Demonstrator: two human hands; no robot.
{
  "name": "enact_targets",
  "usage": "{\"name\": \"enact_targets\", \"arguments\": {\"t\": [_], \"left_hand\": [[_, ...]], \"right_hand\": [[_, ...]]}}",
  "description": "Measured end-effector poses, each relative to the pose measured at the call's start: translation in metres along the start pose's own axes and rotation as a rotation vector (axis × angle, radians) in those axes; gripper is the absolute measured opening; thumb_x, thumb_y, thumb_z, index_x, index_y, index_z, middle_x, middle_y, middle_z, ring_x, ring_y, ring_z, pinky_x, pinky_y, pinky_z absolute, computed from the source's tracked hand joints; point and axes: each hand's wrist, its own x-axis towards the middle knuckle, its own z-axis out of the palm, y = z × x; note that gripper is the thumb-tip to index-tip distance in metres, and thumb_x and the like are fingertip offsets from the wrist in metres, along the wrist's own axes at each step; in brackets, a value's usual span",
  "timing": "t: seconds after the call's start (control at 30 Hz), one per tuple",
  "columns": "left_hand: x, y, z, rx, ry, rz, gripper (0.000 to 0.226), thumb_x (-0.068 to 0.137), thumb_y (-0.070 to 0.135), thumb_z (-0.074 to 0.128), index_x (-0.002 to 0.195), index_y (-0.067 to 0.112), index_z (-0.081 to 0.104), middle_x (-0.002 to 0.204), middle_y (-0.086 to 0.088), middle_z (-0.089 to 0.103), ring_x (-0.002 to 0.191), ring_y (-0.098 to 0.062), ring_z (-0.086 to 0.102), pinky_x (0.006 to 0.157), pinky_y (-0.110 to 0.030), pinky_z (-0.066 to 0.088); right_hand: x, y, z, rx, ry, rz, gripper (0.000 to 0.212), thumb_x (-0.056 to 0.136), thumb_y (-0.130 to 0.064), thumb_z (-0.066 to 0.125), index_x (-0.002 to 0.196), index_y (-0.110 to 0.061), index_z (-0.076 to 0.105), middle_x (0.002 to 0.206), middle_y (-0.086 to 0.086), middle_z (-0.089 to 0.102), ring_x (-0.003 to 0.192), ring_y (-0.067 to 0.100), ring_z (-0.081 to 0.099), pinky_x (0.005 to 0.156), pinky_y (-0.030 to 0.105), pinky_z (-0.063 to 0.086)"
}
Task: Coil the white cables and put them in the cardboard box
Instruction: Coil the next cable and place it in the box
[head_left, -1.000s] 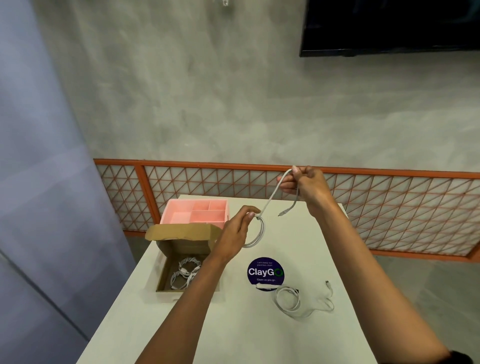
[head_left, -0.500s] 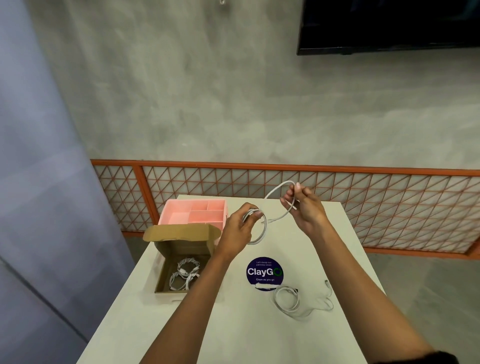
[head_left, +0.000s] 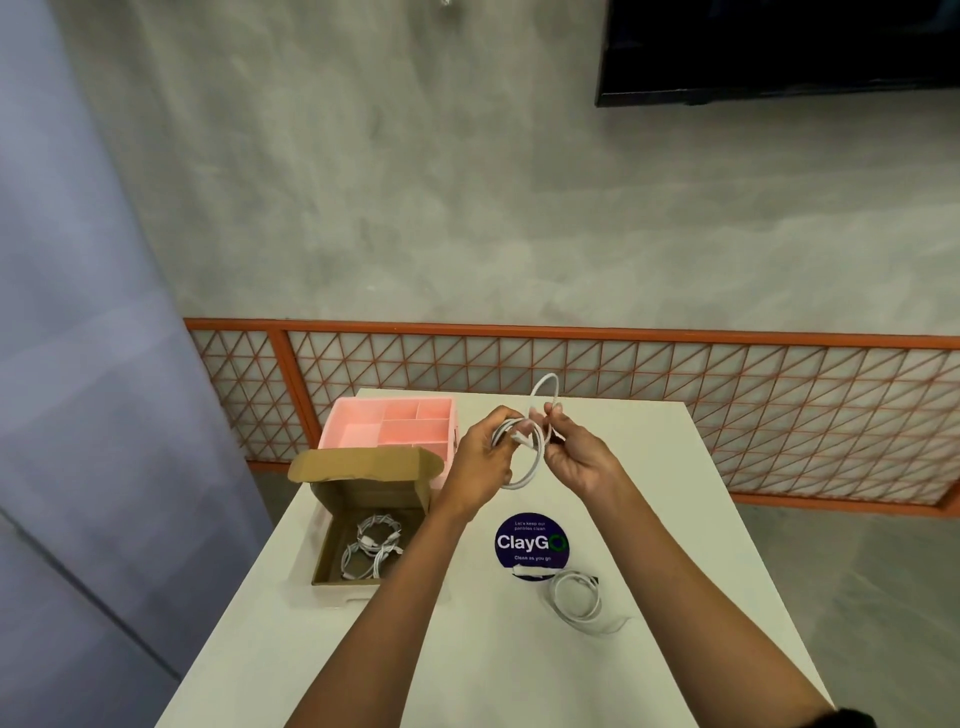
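Fingers (head_left: 494, 419) of the left hand (head_left: 480, 462) pinch a white cable coil (head_left: 522, 483) above the white bench (head_left: 467, 665) near its far edge; the right hand (head_left: 579, 462) pinches its loose loop. Coiled cables (head_left: 371, 545) lie in the cardboard box (head_left: 363, 462) at the left edge. Behind: grey concrete wall (head_left: 467, 208), orange lattice rail (head_left: 675, 384).

On the table (head_left: 467, 649), the box (head_left: 374, 493) sits at the left with coiled cables (head_left: 371, 545) in it, and the tray (head_left: 358, 434) stands just behind it. The sticker (head_left: 530, 543) lies mid-table, with a loose cable (head_left: 555, 597) just right of it, nearer the front. Behind the sticker, above the table, the left hand (head_left: 480, 457) and right hand (head_left: 576, 457) hold a half-wound cable (head_left: 522, 483) between them.
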Motion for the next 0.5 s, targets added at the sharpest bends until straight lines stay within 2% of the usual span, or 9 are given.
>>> {"name": "enact_targets", "arguments": {"t": [0.1,0.2,0.3,0.37,0.43,0.5], "left_hand": [[0.002,-0.002,-0.001,0.108,0.025,0.054,0.013,0.096,0.027,0.053,0.087,0.021,0.059,0.067,0.013,0.057,0.056,0.001,0.048,0.052,-0.014,0.035],[0.004,-0.004,-0.003,0.169,0.065,0.065,0.013,0.096,0.025,0.054,0.09,0.016,0.06,0.07,0.014,0.059,0.063,0.003,0.054,0.058,-0.012,0.039],[0.006,-0.006,-0.006,0.207,0.155,0.05,0.017,0.096,0.023,0.054,0.091,0.009,0.061,0.075,0.01,0.061,0.07,-0.002,0.055,0.063,-0.011,0.041],[0.007,-0.006,-0.008,0.215,0.209,0.04,0.017,0.096,0.022,0.054,0.09,0.008,0.06,0.075,0.007,0.062,0.07,-0.004,0.055,0.06,-0.009,0.039],[0.009,-0.007,-0.01,0.234,0.244,0.036,0.016,0.095,0.021,0.055,0.091,0.007,0.06,0.078,0.002,0.063,0.071,-0.008,0.056,0.059,-0.01,0.038],[0.011,-0.008,-0.012,0.264,0.249,0.022,0.014,0.096,0.02,0.054,0.089,0.009,0.059,0.081,-0.001,0.063,0.071,-0.011,0.055,0.057,-0.01,0.038]], "right_hand": [[-0.005,0.007,0.001,-0.396,0.011,-0.007,0.018,0.098,-0.018,0.049,0.088,-0.007,0.06,0.084,0.008,0.058,0.077,0.017,0.057,0.067,0.032,0.055],[-0.017,0.007,0.005,-0.735,0.016,-0.025,0.019,0.096,-0.021,0.053,0.083,-0.012,0.063,0.077,0.001,0.061,0.073,0.012,0.056,0.07,0.025,0.047],[-0.026,0.004,0.011,-0.988,0.024,-0.019,0.021,0.098,-0.023,0.05,0.083,-0.015,0.063,0.078,-0.002,0.063,0.07,0.009,0.057,0.067,0.023,0.044],[-0.029,0.002,0.013,-1.055,-0.003,0.018,0.029,0.101,-0.027,0.04,0.088,-0.016,0.064,0.084,-0.002,0.065,0.075,0.009,0.059,0.073,0.026,0.041],[-0.03,0.0,0.015,-1.033,-0.065,0.083,0.04,0.102,-0.039,0.033,0.092,-0.016,0.065,0.089,-0.002,0.066,0.083,0.011,0.059,0.084,0.032,0.038],[-0.032,0.0,0.017,-1.032,-0.14,0.136,0.045,0.096,-0.052,0.038,0.093,-0.017,0.066,0.09,-0.003,0.065,0.085,0.011,0.057,0.088,0.033,0.035]]}}
